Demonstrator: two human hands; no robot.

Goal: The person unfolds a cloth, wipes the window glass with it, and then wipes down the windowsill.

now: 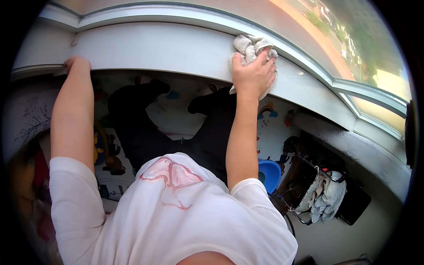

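Off-white terry cloth (pixel 244 47) is lying bunched at one o'clock on the white windowsill (pixel 154 46), close by the window (pixel 349 48). We are holding it down with our right hand (pixel 254 75), the fingers lying near one another over the folds and the thumb standing apart. At ten o'clock our left hand (pixel 77 63) is resting at the windowsill's front edge; its fingers are mostly lying out of sight, so we cannot tell whether they are gripping. Toward four o'clock a blue basin (pixel 273 174) is standing, and a grey cloth (pixel 329 203) is hanging beyond it.
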